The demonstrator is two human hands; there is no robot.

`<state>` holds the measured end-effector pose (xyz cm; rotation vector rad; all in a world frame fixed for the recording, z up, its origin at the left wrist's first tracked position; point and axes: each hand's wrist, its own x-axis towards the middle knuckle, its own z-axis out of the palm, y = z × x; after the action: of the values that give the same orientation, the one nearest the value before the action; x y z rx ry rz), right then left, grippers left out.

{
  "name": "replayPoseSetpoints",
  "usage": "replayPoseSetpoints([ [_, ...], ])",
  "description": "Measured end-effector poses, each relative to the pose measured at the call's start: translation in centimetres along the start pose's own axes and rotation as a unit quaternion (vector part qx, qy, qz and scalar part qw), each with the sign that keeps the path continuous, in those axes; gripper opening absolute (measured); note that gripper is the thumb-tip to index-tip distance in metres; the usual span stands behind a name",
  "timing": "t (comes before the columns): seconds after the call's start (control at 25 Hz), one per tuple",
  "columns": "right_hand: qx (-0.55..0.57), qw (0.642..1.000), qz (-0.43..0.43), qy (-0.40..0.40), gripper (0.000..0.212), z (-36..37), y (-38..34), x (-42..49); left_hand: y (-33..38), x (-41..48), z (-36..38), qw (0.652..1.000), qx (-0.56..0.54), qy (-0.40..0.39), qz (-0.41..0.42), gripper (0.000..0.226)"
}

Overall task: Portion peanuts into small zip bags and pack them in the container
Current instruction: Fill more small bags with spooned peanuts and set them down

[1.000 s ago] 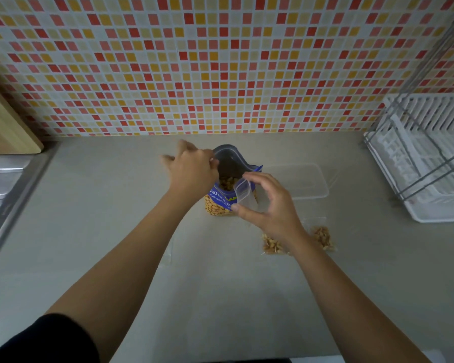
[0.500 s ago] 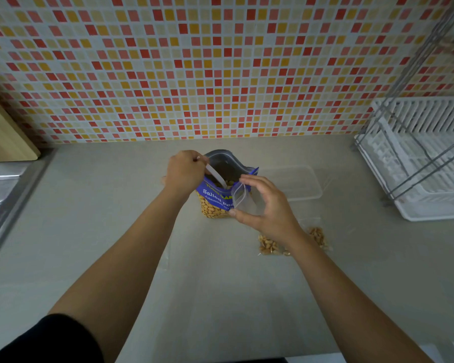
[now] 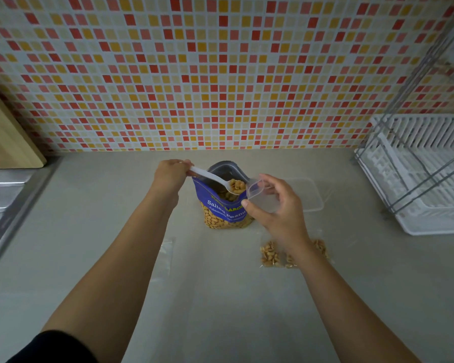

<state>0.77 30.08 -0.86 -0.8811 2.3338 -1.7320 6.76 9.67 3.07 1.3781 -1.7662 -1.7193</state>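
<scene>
A blue bag of salted peanuts (image 3: pixel 224 208) stands open on the counter. My left hand (image 3: pixel 171 174) grips the handle of a white plastic spoon (image 3: pixel 215 180); its bowl is heaped with peanuts just above the bag's mouth. My right hand (image 3: pixel 274 205) holds a small clear zip bag (image 3: pixel 260 191) with its mouth open beside the spoon's tip. Two filled zip bags of peanuts (image 3: pixel 270 254) lie on the counter under my right wrist. A clear, low plastic container (image 3: pixel 312 195) sits behind my right hand.
An empty flat zip bag (image 3: pixel 165 255) lies on the counter by my left forearm. A white dish rack (image 3: pixel 425 179) stands at the right. A wooden board (image 3: pixel 5 137) leans at the far left, above a steel sink edge (image 3: pixel 3 189).
My left hand has drawn the spoon up out of the peanut bag, now loaded with peanuts, and brought it to the mouth of the small zip bag. My right hand kept holding that bag.
</scene>
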Motion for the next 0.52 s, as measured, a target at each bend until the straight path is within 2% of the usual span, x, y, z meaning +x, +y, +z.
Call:
replayPoseSetpoints([
  [0.28,-0.129,0.991,-0.017,-0.025,0.061,0.5,-1.0,1.3,0.6,0.1,-2.4,0.997,-0.054,0.027,-0.050,0.023],
  [0.44,-0.152,0.988,-0.023,-0.016,0.060,1.4,-1.5,2.0,2.6,-0.2,-3.4,0.996,-0.079,0.038,-0.035,0.011],
  [0.52,-0.145,0.989,-0.021,-0.017,0.060,1.9,-1.9,2.2,3.8,-0.9,-3.6,0.997,-0.064,0.034,-0.011,0.018],
])
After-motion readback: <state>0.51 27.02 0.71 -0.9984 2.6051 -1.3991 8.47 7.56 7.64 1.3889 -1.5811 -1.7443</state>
